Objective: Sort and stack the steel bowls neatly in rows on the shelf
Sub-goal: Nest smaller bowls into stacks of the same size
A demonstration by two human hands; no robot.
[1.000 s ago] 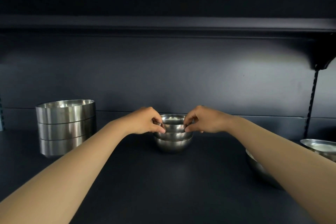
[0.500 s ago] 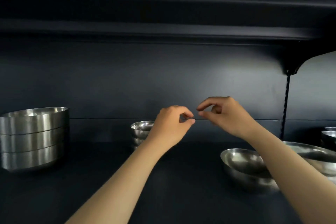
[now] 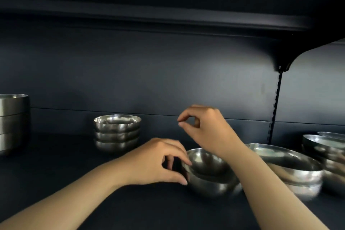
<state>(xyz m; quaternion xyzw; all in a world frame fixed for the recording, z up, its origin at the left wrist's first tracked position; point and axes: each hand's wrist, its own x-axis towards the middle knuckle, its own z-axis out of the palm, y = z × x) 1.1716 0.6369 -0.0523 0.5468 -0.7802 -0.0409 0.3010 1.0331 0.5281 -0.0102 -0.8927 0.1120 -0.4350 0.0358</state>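
Observation:
A stack of three small steel bowls stands at the back of the dark shelf. Nearer me sits a small steel bowl nested in a second bowl. My left hand holds the nested bowl's left edge, index finger on the rim and thumb against the outer wall. My right hand hovers above and behind that bowl, thumb and index finger curled together with nothing between them.
A stack of larger straight-sided steel bowls stands at the far left. Wide bowls sit stacked to the right, with more bowls at the right edge. An upper shelf hangs overhead, its bracket at right.
The view has swung right. Both hands let go of the stack of small bowls; my left hand dropped onto the nested bowl's edge, and my right hand rose above it.

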